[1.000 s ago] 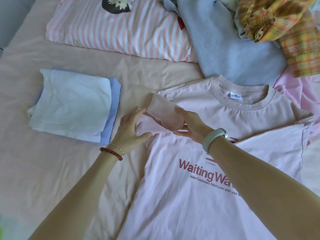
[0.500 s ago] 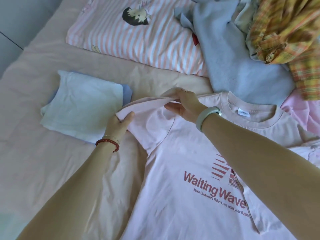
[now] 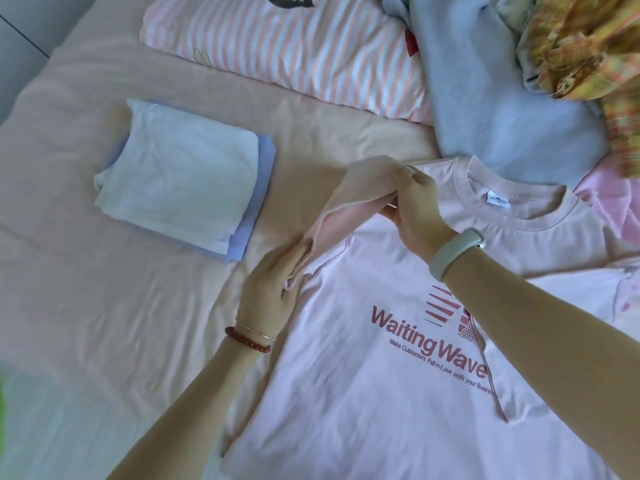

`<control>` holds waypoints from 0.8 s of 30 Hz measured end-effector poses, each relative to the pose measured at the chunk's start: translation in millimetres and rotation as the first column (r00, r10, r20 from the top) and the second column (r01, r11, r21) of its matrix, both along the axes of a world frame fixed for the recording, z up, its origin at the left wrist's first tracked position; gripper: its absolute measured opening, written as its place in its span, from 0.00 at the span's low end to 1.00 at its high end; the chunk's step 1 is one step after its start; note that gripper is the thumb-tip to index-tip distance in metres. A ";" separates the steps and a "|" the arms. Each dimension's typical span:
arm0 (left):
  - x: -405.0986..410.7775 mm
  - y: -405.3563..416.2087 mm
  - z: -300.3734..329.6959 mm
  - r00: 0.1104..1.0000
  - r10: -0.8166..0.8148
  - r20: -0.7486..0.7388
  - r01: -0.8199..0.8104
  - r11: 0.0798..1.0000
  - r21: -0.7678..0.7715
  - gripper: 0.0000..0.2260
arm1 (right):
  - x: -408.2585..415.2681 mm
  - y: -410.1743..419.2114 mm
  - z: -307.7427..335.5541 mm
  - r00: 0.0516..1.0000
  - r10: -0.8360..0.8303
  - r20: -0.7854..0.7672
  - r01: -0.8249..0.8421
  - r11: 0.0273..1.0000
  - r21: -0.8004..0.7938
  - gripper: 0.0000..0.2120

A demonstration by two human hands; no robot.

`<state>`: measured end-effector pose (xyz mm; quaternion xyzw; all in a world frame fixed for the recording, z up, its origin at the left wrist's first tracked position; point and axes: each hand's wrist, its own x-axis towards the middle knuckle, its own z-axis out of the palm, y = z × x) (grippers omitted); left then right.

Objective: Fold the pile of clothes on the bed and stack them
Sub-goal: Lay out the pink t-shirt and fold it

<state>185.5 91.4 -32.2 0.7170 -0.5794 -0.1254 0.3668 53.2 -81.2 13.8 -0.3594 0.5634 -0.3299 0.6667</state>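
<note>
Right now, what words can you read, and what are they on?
"Waiting Wave": big red letters on the pink T-shirt, partly hidden by the right arm.
"Make Customers Fall in Love with your Busines": small line below, its end cut off.
Collar label: too small to read.

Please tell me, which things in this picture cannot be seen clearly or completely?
Head view:
- Pink T-shirt: its hem is cut off by the bottom edge; the right forearm covers the end of the print.
- Left hand: its grip on the sleeve is partly hidden by the cloth.
- Collar label: text too small.
- Plaid garment: cut off by the right edge.
</note>
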 end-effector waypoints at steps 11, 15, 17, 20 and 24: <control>-61.8 31.2 -58.5 0.677 -0.678 0.288 0.465 0.697 0.546 0.20 | -145.5 102.7 -71.3 0.788 0.010 -0.616 -0.033 0.999 -0.026 0.13; -58.9 -6.4 -50.6 0.816 -0.465 0.343 0.312 0.854 0.417 0.17 | -138.7 106.5 -84.8 0.607 -0.003 -0.795 -0.301 0.925 -0.233 0.20; -57.2 -26.6 -51.5 0.811 -0.442 0.383 0.261 0.860 0.439 0.21 | -130.6 102.5 -88.4 0.468 0.040 -0.883 -0.471 0.856 -0.211 0.23; -62.9 -46.7 -65.8 0.739 -0.538 0.405 0.286 0.796 0.534 0.24 | -134.4 96.7 -105.9 0.055 0.148 -0.987 -0.802 0.596 0.045 0.23; -70.4 -60.1 -80.5 0.674 -0.636 0.375 0.261 0.680 0.685 0.23 | -151.7 88.1 -112.5 0.000 0.243 -0.970 -0.870 0.478 0.120 0.23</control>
